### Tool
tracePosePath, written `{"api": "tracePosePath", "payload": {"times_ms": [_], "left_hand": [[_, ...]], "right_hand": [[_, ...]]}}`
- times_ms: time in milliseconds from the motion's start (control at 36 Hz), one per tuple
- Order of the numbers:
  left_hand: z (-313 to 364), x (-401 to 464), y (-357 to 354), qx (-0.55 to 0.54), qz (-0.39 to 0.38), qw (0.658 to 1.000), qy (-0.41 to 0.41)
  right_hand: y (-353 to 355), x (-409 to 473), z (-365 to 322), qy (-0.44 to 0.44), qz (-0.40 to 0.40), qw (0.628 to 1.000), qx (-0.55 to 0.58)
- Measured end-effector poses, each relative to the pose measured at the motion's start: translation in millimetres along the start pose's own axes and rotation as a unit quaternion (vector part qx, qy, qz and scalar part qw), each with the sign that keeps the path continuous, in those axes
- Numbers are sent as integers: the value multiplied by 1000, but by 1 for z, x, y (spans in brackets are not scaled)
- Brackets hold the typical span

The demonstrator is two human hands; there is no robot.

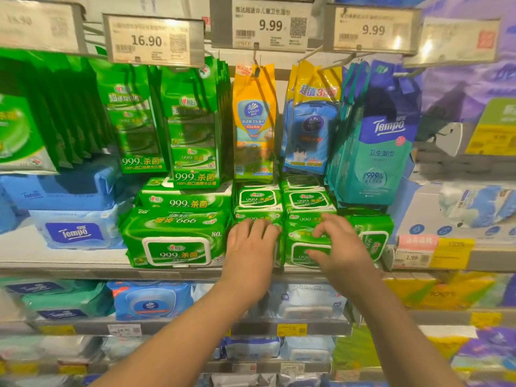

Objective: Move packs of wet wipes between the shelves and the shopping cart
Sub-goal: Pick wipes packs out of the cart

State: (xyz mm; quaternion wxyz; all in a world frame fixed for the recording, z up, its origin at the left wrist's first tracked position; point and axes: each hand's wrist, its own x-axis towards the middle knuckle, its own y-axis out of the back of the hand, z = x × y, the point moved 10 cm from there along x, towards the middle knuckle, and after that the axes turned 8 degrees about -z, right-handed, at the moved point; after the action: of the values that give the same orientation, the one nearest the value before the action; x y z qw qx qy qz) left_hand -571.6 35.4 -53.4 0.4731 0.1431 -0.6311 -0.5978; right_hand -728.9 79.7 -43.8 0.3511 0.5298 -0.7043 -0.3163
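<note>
Right hand (333, 247) grips green pack (303, 241) | left hand (251, 244) touches neighbouring stack (258, 202)

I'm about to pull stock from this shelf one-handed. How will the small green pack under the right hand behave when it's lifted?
The small green pack looks soft-sided with a glossy film, so it may sag and slip in the right hand. Only its white flip lid looks rigid. It sits tight against neighbouring packs, which may drag along.

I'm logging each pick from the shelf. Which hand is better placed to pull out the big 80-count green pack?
Probably left. The left hand rests on a small green pack right beside the big green pack; the right hand grips another small pack farther right.
</note>
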Motion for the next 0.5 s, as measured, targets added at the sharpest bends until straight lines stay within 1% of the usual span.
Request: {"api": "tracePosePath", "payload": {"times_ms": [139, 361, 500], "left_hand": [[2, -3, -3, 7, -15, 1000, 2], [3, -6, -8, 28, -54, 998, -3], [3, -19, -6, -7, -86, 996, 9]], "right_hand": [[-25, 0, -4, 27, -14, 992, -119], [-22, 5, -9, 35, -7, 986, -165], [-24, 2, -18, 47, -31, 979, -194]]}}
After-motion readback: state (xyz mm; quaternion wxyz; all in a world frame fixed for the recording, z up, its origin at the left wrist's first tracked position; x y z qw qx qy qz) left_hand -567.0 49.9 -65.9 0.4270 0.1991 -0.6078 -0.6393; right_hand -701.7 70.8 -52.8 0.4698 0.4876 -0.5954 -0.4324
